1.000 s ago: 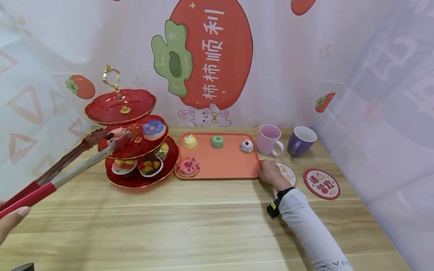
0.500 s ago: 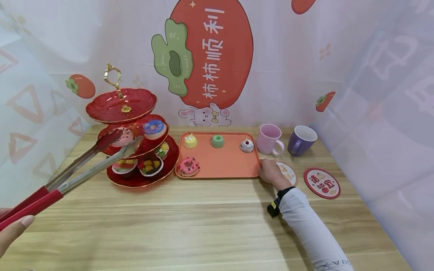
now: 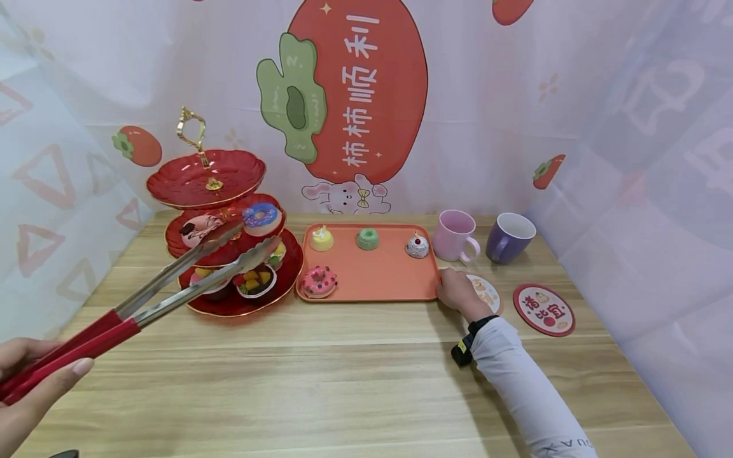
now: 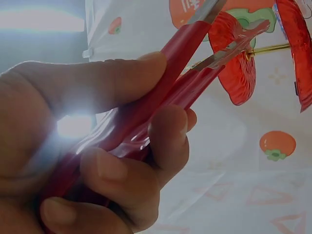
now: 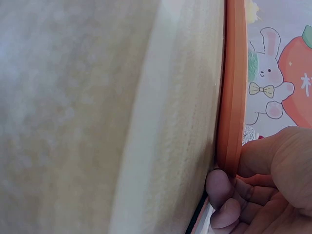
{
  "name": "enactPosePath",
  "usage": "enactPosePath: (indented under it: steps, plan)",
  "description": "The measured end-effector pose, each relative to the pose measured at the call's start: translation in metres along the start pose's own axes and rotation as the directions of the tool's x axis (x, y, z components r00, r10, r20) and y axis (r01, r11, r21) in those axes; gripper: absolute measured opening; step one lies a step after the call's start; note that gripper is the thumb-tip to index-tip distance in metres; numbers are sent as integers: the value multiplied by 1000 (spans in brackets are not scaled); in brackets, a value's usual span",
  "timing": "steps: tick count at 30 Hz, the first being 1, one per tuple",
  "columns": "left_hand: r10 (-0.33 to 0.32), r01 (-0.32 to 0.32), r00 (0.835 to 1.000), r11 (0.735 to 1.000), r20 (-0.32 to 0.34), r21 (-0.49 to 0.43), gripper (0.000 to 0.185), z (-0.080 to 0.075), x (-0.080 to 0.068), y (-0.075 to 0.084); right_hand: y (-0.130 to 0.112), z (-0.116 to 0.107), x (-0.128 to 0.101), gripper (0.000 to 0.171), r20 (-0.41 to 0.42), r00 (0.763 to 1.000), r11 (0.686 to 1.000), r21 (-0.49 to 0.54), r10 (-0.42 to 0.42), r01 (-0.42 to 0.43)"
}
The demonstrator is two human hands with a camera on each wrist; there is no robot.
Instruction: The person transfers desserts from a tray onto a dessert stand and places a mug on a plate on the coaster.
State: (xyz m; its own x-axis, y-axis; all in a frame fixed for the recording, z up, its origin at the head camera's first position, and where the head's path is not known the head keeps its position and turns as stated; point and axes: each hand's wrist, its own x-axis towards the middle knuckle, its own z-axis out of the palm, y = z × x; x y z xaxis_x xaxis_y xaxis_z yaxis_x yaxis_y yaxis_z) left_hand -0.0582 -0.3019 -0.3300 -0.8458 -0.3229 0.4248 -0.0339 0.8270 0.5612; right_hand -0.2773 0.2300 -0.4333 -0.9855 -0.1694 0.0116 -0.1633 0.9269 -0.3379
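Note:
My left hand [image 3: 31,410] grips the red handles of metal tongs [image 3: 94,348]. The tongs' tips are spread, with nothing seen held between them, in front of the middle tier of a red three-tier stand [image 3: 177,181]. On that tier sit a pink round pastry [image 3: 195,230] and a blue-iced donut [image 3: 262,217], partly behind the tongs. My right hand [image 3: 458,295] pinches the near right corner of an orange tray [image 3: 378,275], thumb on its rim and fingertips at its underside in the right wrist view. The tray carries a pink donut [image 3: 319,282] and several small cakes.
Behind the tray's right end stand a pink mug [image 3: 452,236] and a purple mug [image 3: 508,240]. A pale coaster [image 3: 484,294] lies partly under my right hand, and a red-rimmed coaster [image 3: 544,310] farther right. Fruit tarts [image 3: 256,281] fill the stand's bottom tier.
My left hand has moved the tongs rightward and slightly down; their tips leave the pink pastry, which stays on the middle tier. My right hand and the tray have not moved.

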Motion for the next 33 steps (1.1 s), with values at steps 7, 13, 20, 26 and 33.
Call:
enactPosePath:
  steps: [7, 13, 20, 26, 33]
  plan:
    - [78, -63, 987, 992, 140, -113, 18, 9, 2, 8, -1, -1, -1, 15, 8, 1000, 1000, 3, 18, -18]
    - [104, -112, 973, 993, 208, 29, 29, 13, 4, 22, 1, 0, 0, 12, 10, 1000, 1000, 10, 20, -20]
    - [95, -115, 968, 990, 232, 76, 30, 14, 6, 35, -1, -1, 0, 13, 5, 1000, 1000, 8, 21, -21]
    - [91, -131, 954, 984, 286, 124, 34, 15, 6, 45, 0, -1, -1, 14, -8, 1000, 1000, 2, 13, -13]
    - [110, -167, 919, 979, 380, 121, 33, 19, 6, 49, 0, 0, -1, 16, -17, 1000, 1000, 5, -5, 5]
